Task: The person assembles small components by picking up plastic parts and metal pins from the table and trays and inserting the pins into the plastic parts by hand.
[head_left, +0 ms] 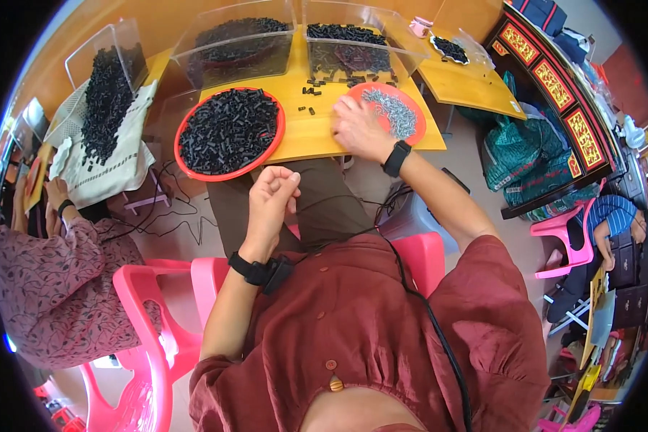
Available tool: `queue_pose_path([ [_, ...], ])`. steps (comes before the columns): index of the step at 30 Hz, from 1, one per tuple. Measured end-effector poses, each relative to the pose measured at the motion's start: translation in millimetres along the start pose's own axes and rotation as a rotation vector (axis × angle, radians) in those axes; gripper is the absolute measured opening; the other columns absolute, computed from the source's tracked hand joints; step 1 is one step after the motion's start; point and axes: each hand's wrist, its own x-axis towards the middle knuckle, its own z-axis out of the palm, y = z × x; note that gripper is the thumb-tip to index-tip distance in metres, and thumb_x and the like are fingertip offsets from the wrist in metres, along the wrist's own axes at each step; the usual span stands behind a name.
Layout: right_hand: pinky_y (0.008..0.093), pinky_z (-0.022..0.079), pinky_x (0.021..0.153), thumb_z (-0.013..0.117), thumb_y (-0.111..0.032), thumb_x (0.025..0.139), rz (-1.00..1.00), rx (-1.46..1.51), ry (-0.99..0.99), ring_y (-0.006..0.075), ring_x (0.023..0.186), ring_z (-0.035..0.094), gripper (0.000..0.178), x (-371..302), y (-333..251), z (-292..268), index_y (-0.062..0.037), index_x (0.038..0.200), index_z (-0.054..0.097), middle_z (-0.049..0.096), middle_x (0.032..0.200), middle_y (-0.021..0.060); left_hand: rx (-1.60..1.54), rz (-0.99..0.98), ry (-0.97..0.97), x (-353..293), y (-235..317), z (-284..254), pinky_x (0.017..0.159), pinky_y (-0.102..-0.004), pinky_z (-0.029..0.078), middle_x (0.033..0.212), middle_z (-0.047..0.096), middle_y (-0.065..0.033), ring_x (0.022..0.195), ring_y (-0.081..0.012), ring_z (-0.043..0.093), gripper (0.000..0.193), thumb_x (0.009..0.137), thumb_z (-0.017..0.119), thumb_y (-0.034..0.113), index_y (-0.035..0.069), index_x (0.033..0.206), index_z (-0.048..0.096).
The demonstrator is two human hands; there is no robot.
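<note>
My left hand (272, 198) is raised over my lap, near the front rim of a round red tray (182, 160). Its fingers are curled and thumb and forefinger press together; whatever they hold, if anything, is too small to make out. Heaped in that tray are many short black plastic tubular pieces (227, 133). My right hand (358, 128) reaches to the left rim of a smaller red plate (416, 137), its fingers bent downward and slightly apart. Small silvery metal pins or screws (396, 111) lie on this plate. I see nothing in the right fingers, though their tips are partly hidden.
Several loose black pieces (312, 91) lie on the yellow table (306, 140). Behind stand two clear bins (234, 68) (363, 72) of black pieces. A co-worker's hand (57, 193) is at the left, beside a tipped bin. Pink chairs (147, 317) and cables (187, 209) surround me.
</note>
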Motion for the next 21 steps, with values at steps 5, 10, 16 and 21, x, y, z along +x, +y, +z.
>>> queue_pose_path([
  [5, 0.0387, 0.042, 0.088, 0.067, -0.015, 0.075, 0.016, 0.767, 0.178, 0.0299, 0.103, 0.052, 0.011, -8, -72, -28, -0.0062, 0.081, 0.064, 0.058, 0.105, 0.0110, -0.001, -0.012, 0.040, -1, -6, 1, 0.059, -0.0176, 0.044, 0.087, 0.065, -0.0049, 0.067, -0.0070, 0.059, 0.027, 0.090, 0.057, 0.015, 0.003, 0.114, 0.054],
  [10, 0.0357, 0.044, 0.086, 0.067, -0.014, 0.076, 0.051, 0.829, 0.190, 0.0283, 0.097, 0.056, 0.018, -16, -89, -45, -0.0049, 0.092, 0.065, 0.060, 0.101, 0.0118, -0.065, -0.056, -0.018, -3, -4, 5, 0.068, -0.0203, 0.049, 0.096, 0.066, -0.0069, 0.079, -0.0107, 0.064, 0.026, 0.092, 0.054, 0.014, 0.001, 0.115, 0.056],
  [16, 0.0369, 0.050, 0.065, 0.062, -0.018, 0.076, 0.424, 0.835, 0.031, 0.0274, 0.072, 0.063, 0.018, -23, -32, -44, -0.0050, 0.087, 0.066, 0.064, 0.077, 0.0130, -0.124, -0.112, 0.022, -3, -2, 0, 0.064, -0.0198, 0.048, 0.090, 0.066, -0.0089, 0.075, -0.0109, 0.063, 0.017, 0.092, 0.055, 0.015, 0.002, 0.104, 0.059],
  [21, 0.0448, 0.049, 0.062, 0.056, -0.017, 0.073, 0.605, 0.345, 0.008, 0.0346, 0.069, 0.062, 0.015, -38, 75, 2, -0.0059, 0.069, 0.066, 0.063, 0.072, 0.0177, -0.156, -0.170, -0.031, 0, -3, -2, 0.062, -0.0186, 0.047, 0.092, 0.066, -0.0076, 0.072, -0.0087, 0.062, 0.017, 0.093, 0.055, 0.018, 0.005, 0.104, 0.058],
])
